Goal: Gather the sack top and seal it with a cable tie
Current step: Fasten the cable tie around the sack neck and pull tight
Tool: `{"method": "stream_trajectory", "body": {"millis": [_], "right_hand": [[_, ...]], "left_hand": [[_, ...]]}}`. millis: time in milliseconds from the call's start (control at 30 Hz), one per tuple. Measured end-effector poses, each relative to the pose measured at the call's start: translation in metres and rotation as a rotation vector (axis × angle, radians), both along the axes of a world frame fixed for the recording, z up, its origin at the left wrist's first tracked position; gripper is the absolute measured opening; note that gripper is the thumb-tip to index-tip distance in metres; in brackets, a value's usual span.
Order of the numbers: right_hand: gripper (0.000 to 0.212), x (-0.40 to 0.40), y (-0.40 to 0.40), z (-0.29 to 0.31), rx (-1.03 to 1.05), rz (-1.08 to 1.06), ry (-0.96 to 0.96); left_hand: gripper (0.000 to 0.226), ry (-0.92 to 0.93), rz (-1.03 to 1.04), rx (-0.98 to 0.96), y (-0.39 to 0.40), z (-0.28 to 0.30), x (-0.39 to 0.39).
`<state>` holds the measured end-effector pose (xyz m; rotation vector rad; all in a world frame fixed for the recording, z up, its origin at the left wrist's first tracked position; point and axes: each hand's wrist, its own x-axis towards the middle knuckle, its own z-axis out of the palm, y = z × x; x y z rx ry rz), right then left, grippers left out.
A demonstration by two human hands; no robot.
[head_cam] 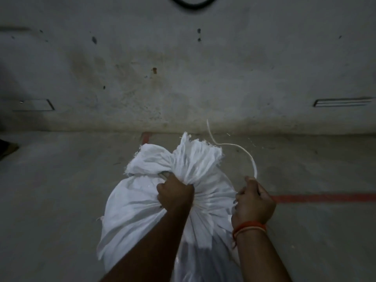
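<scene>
Left hand (175, 193) clenched round gathered sack (142, 204) neck. Right hand (253, 200) grips tie (244, 152), tail arcing free. Step: cinching. Next: probably pull tail tight while neck stays bunched.

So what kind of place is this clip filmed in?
Probably a warehouse or industrial floor: a bare concrete floor with a painted red line, a stained grey wall, and a white woven sack being tied.

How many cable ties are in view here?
1. A single white cable tie curves up from the right hand, just right of the gathered sack top that the left hand clutches. Others could be hidden behind the sack.
</scene>
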<state>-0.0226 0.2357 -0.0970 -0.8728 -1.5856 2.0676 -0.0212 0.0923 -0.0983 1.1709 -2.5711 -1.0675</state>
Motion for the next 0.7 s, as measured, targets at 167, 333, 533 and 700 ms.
{"method": "stream_trajectory", "body": {"millis": [167, 333, 533, 700], "right_hand": [[0.029, -0.011, 0.012, -0.017, -0.088, -0.147, -0.112], [0.042, -0.012, 0.011, -0.040, -0.015, -0.123, -0.194], [0.051, -0.008, -0.017, -0.024, 0.189, 0.047, -0.174], [0.033, -0.014, -0.048, -0.022, 0.320, 0.276, -0.026]], "left_hand": [[0.045, 0.187, 0.097, 0.268, -0.017, -0.013, -0.002], [0.036, 0.466, 0.090, 0.596, -0.025, -0.010, 0.004], [0.024, 0.533, -0.072, 0.910, -0.039, -0.014, 0.015], [0.039, 0.577, -0.256, 0.847, -0.045, -0.010, 0.021]]}}
